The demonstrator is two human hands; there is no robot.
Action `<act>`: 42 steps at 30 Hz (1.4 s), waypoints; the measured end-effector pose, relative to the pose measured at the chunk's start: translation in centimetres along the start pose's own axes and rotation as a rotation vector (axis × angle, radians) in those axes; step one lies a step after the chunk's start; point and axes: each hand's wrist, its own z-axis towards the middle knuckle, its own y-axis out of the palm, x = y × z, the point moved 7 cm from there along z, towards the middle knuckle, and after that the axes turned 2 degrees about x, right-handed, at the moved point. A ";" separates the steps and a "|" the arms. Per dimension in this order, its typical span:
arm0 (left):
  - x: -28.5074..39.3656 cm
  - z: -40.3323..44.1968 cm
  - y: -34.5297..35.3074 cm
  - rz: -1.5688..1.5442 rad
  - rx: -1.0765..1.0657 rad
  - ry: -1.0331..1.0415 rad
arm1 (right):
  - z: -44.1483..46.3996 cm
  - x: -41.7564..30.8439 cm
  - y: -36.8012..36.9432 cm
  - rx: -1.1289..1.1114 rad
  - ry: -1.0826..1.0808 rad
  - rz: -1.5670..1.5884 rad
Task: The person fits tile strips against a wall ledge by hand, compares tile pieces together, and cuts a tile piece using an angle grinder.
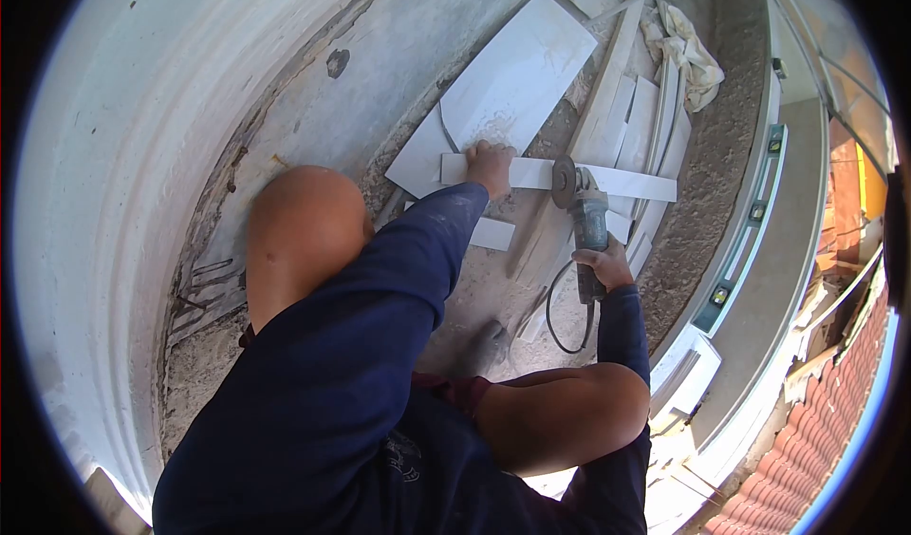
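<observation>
My left hand point(489, 168) is closed over a narrow white tile strip point(531, 172) near its left end. In my right hand point(607, 262) is an angle grinder point(590, 220), its fingers wrapped round the body. The grinder's disc point(565, 182) stands at the middle of the strip; whether it touches the strip or spins I cannot tell. A black cord point(550, 321) loops from the grinder's rear end. Just beyond my left hand lies a large white tile point(522, 70), with a cut or broken piece point(418, 155) along its near edge.
Long boards and strips point(607, 122) lie under and behind the strip. A crumpled cloth point(697, 65) is at the back. On the ledge at right rests a spirit level point(750, 231). A pale wall point(190, 108) rises at left; roof tiles point(807, 459) show below right.
</observation>
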 end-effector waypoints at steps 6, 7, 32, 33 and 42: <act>0.1 -0.1 -0.2 0.006 -0.003 -0.004 | 0.3 0.0 0.1 -0.013 0.001 0.020; 0.1 -0.1 -0.3 0.004 -0.005 -0.005 | 0.3 -0.1 0.1 -0.015 -0.001 0.018; 0.1 -0.2 -0.1 0.002 0.004 -0.006 | 1.1 -0.4 0.1 0.002 -0.026 0.043; 0.1 -0.2 -0.2 0.003 0.000 -0.006 | 1.1 -0.4 0.1 0.004 -0.023 0.037; 0.1 -0.2 -0.4 -0.016 0.015 0.001 | 1.3 -0.4 0.3 -0.009 -0.058 0.086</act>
